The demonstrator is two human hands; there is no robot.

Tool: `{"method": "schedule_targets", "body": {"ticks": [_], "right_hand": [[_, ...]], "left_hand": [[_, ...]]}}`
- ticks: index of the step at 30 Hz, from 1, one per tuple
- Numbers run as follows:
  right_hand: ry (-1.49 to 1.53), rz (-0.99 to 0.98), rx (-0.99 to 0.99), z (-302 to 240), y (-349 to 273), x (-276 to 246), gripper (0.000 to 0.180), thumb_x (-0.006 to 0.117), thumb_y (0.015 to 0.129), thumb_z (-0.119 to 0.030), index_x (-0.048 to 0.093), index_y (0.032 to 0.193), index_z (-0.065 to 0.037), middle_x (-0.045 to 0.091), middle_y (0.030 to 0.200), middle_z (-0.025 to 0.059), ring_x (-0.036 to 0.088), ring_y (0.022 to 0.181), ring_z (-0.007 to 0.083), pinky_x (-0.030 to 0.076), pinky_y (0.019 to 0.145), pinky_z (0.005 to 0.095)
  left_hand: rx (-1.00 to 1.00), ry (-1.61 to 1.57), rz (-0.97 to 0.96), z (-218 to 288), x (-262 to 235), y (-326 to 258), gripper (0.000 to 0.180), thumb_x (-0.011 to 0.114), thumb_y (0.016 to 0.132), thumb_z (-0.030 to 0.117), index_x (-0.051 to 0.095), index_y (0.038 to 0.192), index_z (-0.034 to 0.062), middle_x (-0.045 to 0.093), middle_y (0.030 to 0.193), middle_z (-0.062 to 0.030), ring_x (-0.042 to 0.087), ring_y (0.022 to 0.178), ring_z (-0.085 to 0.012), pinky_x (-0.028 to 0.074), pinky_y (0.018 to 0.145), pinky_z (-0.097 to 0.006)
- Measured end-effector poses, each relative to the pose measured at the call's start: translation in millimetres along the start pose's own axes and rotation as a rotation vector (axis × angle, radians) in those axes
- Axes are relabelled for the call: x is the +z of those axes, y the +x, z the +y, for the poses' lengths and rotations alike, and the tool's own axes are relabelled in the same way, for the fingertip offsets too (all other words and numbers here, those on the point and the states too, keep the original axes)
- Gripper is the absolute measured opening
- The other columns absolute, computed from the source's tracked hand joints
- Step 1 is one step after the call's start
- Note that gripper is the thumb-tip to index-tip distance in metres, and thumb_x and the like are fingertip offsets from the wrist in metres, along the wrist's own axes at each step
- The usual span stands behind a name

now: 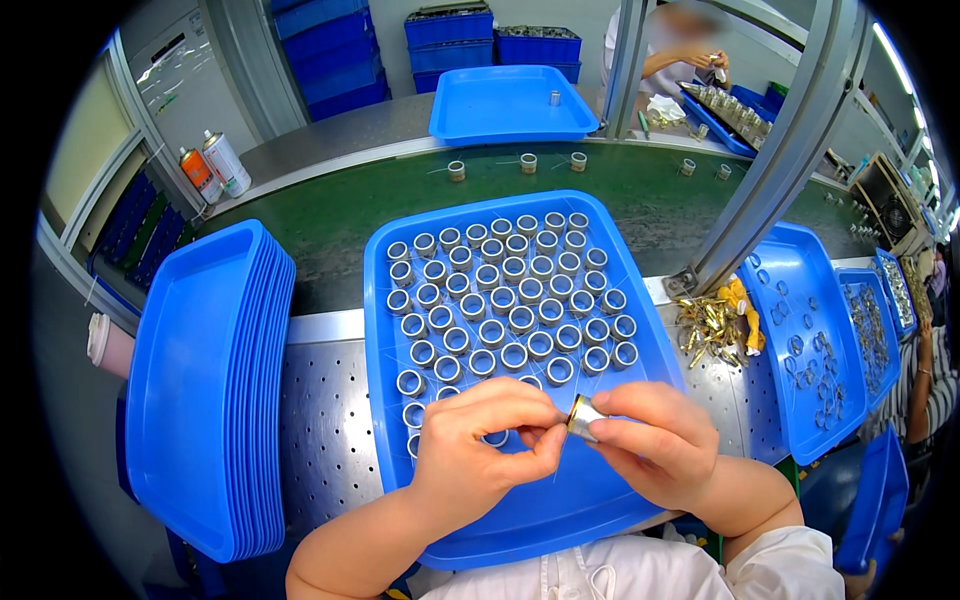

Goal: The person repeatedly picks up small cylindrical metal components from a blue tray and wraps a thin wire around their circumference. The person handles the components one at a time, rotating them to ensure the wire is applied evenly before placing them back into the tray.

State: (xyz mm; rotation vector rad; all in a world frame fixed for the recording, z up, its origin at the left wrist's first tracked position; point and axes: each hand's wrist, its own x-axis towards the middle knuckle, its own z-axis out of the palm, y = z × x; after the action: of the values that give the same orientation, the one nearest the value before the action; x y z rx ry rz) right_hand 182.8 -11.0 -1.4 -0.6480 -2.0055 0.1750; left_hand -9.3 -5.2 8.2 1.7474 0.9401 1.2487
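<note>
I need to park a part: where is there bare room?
Free: the perforated metal between the tray stack and the middle tray; the back tray left of its lone piece. Crowded: the rows of rings, and the brass-coloured pile.

Rear: blue crates [333,52] are stacked (some visibly filled).
Left rear: an orange can [200,177] and a white can [227,164] are stood side by side.
Left edge: a pink cup [112,347] is seen beside stacked trays [200,370].

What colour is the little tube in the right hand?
The tube is silvery, with a golden rim at one end; the head view shows it best.
</note>
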Motion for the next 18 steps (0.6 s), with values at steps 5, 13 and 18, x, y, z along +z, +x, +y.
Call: {"method": "schedule_targets", "body": {"ticks": [5, 13, 18], "right_hand": [[-0.019, -0.037, -0.059, 1, 1, -2, 0.034, 0.07, 0.063, 0.002, 0.066, 0.097, -0.002, 0.061, 0.1, 0.0129, 0.063, 0.081, 0.0257, 0.053, 0.067, 0.0314], [0.36, 0.017, 0.421, -8, -4, 3, 0.035, 0.071, 0.066, 0.009, 0.065, 0.099, -0.003, 0.06, 0.103, 0.0146, 0.063, 0.085, 0.0219, 0.055, 0.069, 0.0271], [0.325, -0.021, 0.373, -2, -2, 0, 0.037, 0.072, 0.065, 0.008, 0.065, 0.1, -0.004, 0.06, 0.104, 0.0138, 0.063, 0.086, 0.0215, 0.054, 0.068, 0.0266]], "left_hand": [[0.048, 0.083, 0.003, 0, 0, 0, 0.015, 0.069, 0.059, -0.006, 0.065, 0.071, 0.0013, 0.063, 0.073, -0.0081, 0.061, 0.064, -0.0137, 0.047, 0.055, -0.022], [0.177, 0.174, 0.077, -3, 4, -3, 0.016, 0.07, 0.057, -0.006, 0.064, 0.071, 0.001, 0.063, 0.073, -0.0083, 0.06, 0.062, -0.0135, 0.048, 0.054, -0.022], [0.069, 0.055, 0.031, 0, 4, 0, 0.017, 0.068, 0.06, -0.008, 0.065, 0.075, -0.0008, 0.063, 0.077, -0.0088, 0.06, 0.063, -0.012, 0.049, 0.056, -0.022]]}}
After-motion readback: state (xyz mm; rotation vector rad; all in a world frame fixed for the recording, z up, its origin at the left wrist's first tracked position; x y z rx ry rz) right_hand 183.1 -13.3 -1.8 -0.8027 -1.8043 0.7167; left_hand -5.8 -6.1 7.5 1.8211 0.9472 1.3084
